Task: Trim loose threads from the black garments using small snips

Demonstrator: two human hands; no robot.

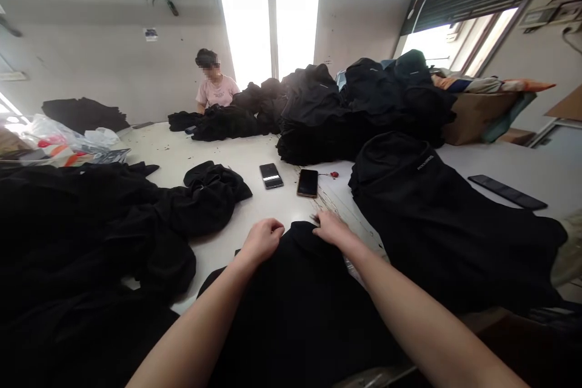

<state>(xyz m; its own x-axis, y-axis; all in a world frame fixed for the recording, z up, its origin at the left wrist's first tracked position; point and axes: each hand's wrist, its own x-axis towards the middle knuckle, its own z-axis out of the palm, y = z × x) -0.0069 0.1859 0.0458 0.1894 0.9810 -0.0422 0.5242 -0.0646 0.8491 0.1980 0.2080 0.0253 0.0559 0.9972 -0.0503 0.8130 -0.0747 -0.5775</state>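
Observation:
A black garment [302,309] lies spread in front of me, its narrow upper end on the white table. At the left edge of that end, my left hand [265,239] is closed, thumb and fingers pinched on the black cloth. My right hand [333,229] is at the opposite edge, fingers bent and closed. A small dark thing [314,217] shows at its fingertips, too small and blurred to name. Beyond the hands lie two phones, a grey one [271,176] and a dark one [308,183], with a small red object [334,174] beside them.
Heaped black clothes [91,224] cover the left side. A black garment with small lettering [422,212] lies at the right, near a dark flat bar [507,191]. Tall black piles [327,109] and a cardboard box [470,115] stand behind. A person in pink [218,92] is across the table [154,142].

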